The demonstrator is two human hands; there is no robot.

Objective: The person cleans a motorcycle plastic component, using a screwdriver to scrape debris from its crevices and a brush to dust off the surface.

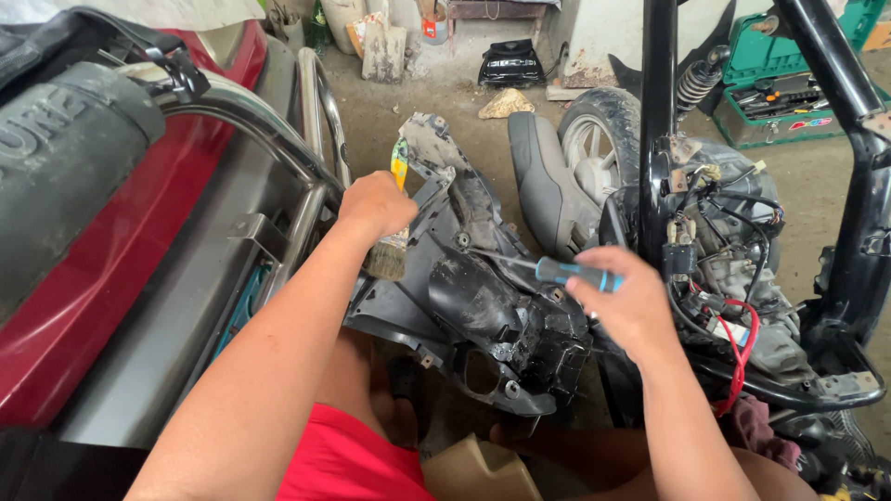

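A dirty black plastic scooter panel (483, 297) rests across my lap in the middle of the head view. My left hand (374, 206) is closed around a paintbrush (388, 255) with a yellow-green handle, its bristles pointing down against the panel's left edge. My right hand (624, 301) holds a screwdriver (566, 272) with a blue and black handle. Its thin shaft points left toward the panel's middle.
A red scooter with a chrome rack (306, 139) stands close on the left. A stripped scooter frame with exposed wiring (733, 278) and a rear wheel (599, 139) stands on the right. A green toolbox (789, 93) lies open at the back right on the concrete floor.
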